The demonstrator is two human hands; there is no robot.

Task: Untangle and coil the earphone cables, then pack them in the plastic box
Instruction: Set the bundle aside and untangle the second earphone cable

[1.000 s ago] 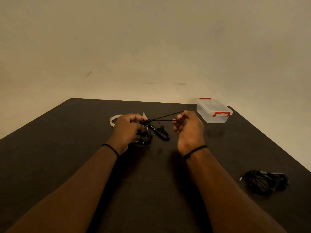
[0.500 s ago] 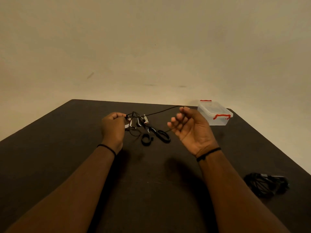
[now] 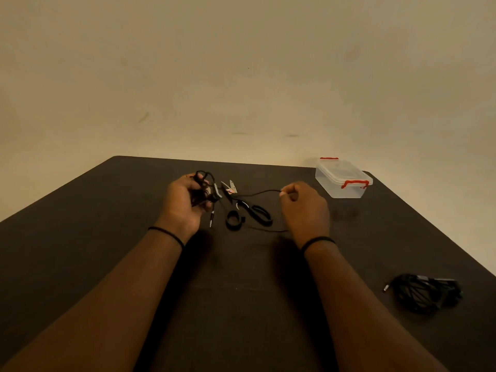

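Observation:
My left hand (image 3: 185,201) grips a bunch of black earphone cable (image 3: 201,181) above the dark table; a jack plug (image 3: 211,220) dangles below it. From that bunch a single strand (image 3: 257,194) runs right to my right hand (image 3: 303,208), which pinches it between thumb and fingers. The strand loops back along the table under my right hand. The clear plastic box (image 3: 342,181) with red clips stands lid on at the far right. A second bundle of black cable (image 3: 424,292) lies at the near right.
Scissors (image 3: 248,208) with black handles lie between my hands, a small black strap ring (image 3: 234,219) beside them. The dark table (image 3: 80,237) ends at a beige wall behind and drops off at the right edge.
My left hand has gathered the cable bunch into its palm and lifted it. My right hand turned palm down and closed on the strand, moving right.

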